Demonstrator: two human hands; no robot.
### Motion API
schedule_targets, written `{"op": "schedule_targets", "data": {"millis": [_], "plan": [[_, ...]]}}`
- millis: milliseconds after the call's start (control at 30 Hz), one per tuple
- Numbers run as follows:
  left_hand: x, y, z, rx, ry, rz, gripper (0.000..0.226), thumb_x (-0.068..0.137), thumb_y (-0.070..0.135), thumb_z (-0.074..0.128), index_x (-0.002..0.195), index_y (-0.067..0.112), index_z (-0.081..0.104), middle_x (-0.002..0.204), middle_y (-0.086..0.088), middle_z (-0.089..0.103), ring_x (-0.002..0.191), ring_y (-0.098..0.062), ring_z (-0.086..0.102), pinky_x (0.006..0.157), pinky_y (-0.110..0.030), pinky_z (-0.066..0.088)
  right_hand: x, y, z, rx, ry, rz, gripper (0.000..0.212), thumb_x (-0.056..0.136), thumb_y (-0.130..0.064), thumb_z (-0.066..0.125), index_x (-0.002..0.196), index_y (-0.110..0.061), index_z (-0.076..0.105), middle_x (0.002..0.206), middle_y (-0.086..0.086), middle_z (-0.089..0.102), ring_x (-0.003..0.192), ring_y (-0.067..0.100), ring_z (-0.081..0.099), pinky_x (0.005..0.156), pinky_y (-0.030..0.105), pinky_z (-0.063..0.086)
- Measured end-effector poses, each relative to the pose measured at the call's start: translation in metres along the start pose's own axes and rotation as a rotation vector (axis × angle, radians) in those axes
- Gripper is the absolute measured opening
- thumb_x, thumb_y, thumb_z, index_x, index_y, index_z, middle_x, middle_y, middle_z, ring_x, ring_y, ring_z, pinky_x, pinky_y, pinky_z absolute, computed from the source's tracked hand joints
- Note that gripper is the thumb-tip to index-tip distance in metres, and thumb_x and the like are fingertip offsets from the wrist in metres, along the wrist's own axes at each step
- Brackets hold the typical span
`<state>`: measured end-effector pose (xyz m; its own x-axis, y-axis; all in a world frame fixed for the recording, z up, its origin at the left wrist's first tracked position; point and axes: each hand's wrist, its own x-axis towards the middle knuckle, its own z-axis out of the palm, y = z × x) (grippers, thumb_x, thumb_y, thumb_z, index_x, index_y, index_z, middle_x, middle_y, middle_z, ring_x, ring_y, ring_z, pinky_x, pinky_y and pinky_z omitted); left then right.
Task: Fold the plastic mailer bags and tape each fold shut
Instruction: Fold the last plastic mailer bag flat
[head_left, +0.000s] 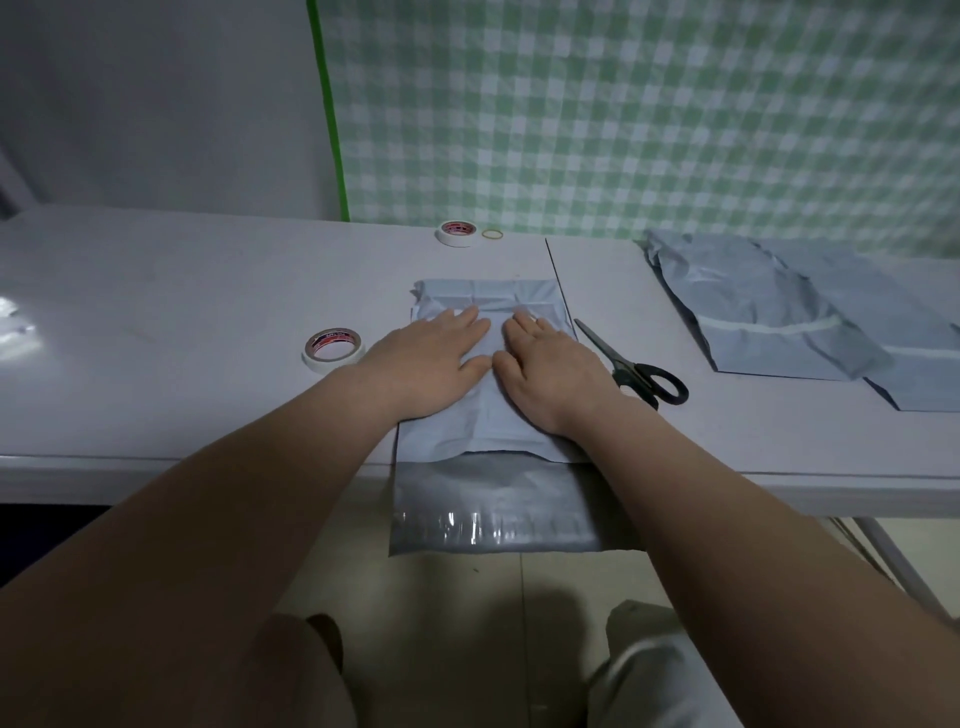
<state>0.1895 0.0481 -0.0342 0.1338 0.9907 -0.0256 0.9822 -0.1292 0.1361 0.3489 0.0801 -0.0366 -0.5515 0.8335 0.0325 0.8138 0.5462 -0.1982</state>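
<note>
On the table (156, 312), left hand (431, 358) and right hand (545, 369) flat on mailer bag (491, 421), middle hidden beneath palms

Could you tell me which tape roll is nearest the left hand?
The white tape roll beside the left hand; the other roll lies far back by a yellow rubber band.

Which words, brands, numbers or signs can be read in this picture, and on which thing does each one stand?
No text can be read here.
On the near tape roll: red and dark print on the inner ring, too blurred to read.
On the far tape roll: red print of the same kind, too small to read.
On the mailer bag and the scissors: no print shows.
</note>
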Motion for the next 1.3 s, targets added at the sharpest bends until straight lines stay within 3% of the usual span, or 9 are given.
{"op": "schedule_targets", "data": {"millis": [100,333,467,733,800,900,1033,1200,1300], "plan": [[-0.006,0.004,-0.004,0.064,-0.062,-0.038,0.061,0.099,0.053,0.017,0.152,0.028,0.003,0.16,0.005,-0.006,0.147,-0.019,-0.002,0.116,-0.039,0.009,-0.003,-0.001,0.0,0.003,0.042,0.071,0.048,0.101,-0.037,0.028,0.133,-0.002,0.04,0.143,0.013,0.039,0.136,0.029,0.03,0.109,0.036,0.024],[-0.013,0.008,-0.009,0.235,-0.108,-0.056,0.065,0.093,0.064,0.009,0.15,0.036,-0.001,0.16,-0.003,-0.004,0.147,-0.022,0.001,0.117,-0.047,-0.007,-0.009,0.001,0.001,-0.015,0.013,0.084,0.058,0.1,-0.04,0.026,0.144,-0.001,0.025,0.153,0.016,0.023,0.142,0.027,0.019,0.115,0.039,0.017],[-0.02,0.017,-0.008,0.036,-0.074,0.08,0.058,0.101,0.045,0.021,0.152,0.024,0.003,0.16,-0.004,0.002,0.147,-0.016,0.003,0.117,-0.033,0.0,-0.016,-0.003,-0.004,-0.015,-0.017,-0.05,0.051,0.103,-0.028,0.026,0.148,-0.004,0.02,0.158,0.01,0.014,0.146,0.022,0.01,0.115,0.032,0.008],[-0.029,0.008,-0.005,0.056,-0.152,0.064,0.085,0.084,0.073,0.02,0.151,0.028,-0.005,0.159,-0.005,-0.013,0.147,-0.018,-0.01,0.119,-0.035,0.001,-0.028,0.0,-0.009,-0.053,-0.111,-0.024,0.064,0.101,-0.045,0.025,0.152,-0.011,0.005,0.16,0.006,0.0,0.147,0.017,0.0,0.117,0.032,0.004],[-0.035,0.008,-0.004,0.058,-0.148,0.079,0.09,0.077,0.077,0.015,0.151,0.03,-0.003,0.16,-0.004,-0.011,0.147,-0.019,-0.008,0.12,-0.037,0.003,-0.033,-0.001,-0.008,-0.061,-0.101,-0.038,0.065,0.101,-0.046,0.025,0.152,-0.01,0.005,0.16,0.007,0.0,0.147,0.018,0.001,0.116,0.033,0.005],[-0.044,0.009,-0.001,0.013,-0.092,0.164,0.072,0.09,0.064,0.025,0.151,0.031,0.005,0.16,0.002,-0.001,0.147,-0.014,0.0,0.119,-0.032,0.006,-0.041,-0.004,-0.011,-0.044,-0.102,-0.08,0.058,0.103,-0.038,0.025,0.151,-0.01,0.01,0.16,0.007,0.005,0.147,0.019,0.004,0.116,0.03,0.005],[-0.065,0.008,0.003,-0.015,-0.047,0.287,0.058,0.097,0.05,0.028,0.15,0.034,0.011,0.16,0.005,0.006,0.146,-0.009,0.004,0.117,-0.023,0.005,-0.058,-0.006,-0.014,-0.012,-0.04,-0.128,0.047,0.103,-0.032,0.03,0.143,-0.007,0.034,0.151,0.011,0.032,0.139,0.024,0.027,0.11,0.037,0.025],[-0.091,0.001,0.009,0.119,-0.062,0.338,0.068,0.08,0.078,0.003,0.141,0.052,-0.012,0.159,0.007,-0.01,0.146,-0.011,-0.008,0.119,-0.029,0.001,-0.075,0.001,-0.01,-0.014,-0.032,-0.124,0.053,0.101,-0.039,0.031,0.149,-0.016,0.025,0.158,0.003,0.019,0.145,0.018,0.017,0.115,0.034,0.022],[-0.1,-0.001,0.009,0.173,-0.078,0.35,0.079,0.068,0.089,0.014,0.131,0.059,-0.024,0.158,0.006,-0.017,0.146,-0.012,-0.012,0.118,-0.028,-0.003,-0.09,0.004,-0.008,0.024,0.044,-0.143,0.051,0.101,-0.037,0.034,0.148,-0.018,0.029,0.156,0.0,0.024,0.145,0.014,0.018,0.115,0.032,0.022]]}}
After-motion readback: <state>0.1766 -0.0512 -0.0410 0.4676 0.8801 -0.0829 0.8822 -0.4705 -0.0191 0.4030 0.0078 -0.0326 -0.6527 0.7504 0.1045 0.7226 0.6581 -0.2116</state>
